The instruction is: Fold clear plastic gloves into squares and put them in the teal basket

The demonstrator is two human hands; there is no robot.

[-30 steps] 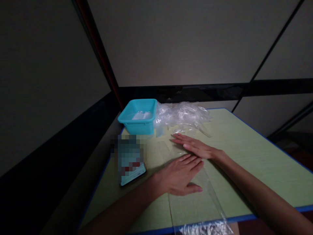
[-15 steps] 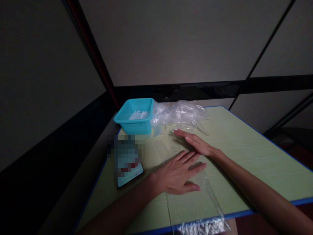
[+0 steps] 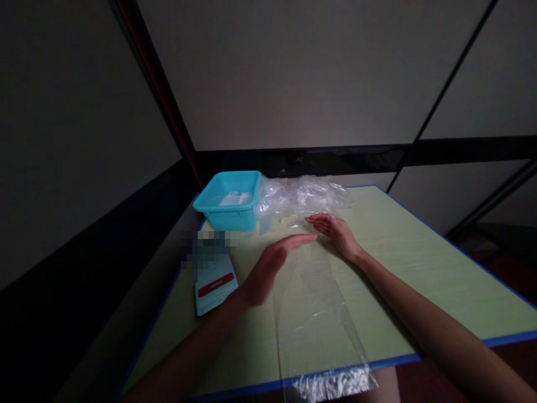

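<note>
A clear plastic bag [image 3: 314, 319] lies flat on the pale green table [image 3: 403, 252], its crinkled end hanging over the front edge. My left hand [image 3: 272, 266] is raised on edge over the bag's left side, fingers stretched forward and nothing in them. On the far right side of the bag, my right hand [image 3: 338, 232] rests with its edge near the table, palm turned inward and fingers extended, holding nothing. The two hands are apart, with the far part of the bag between them.
A turquoise plastic basin [image 3: 232, 218] with whitish contents stands at the back left. Beside it is a heap of crumpled clear plastic [image 3: 310, 193]. A phone [image 3: 213, 302] with a lit screen, partly blurred out, lies at the left. Panelled walls [image 3: 293, 73] close off the back and left.
My left hand has lifted from lying flat across the bag, moved left and turned on edge. My right hand has turned its palm inward, away from the left hand.
</note>
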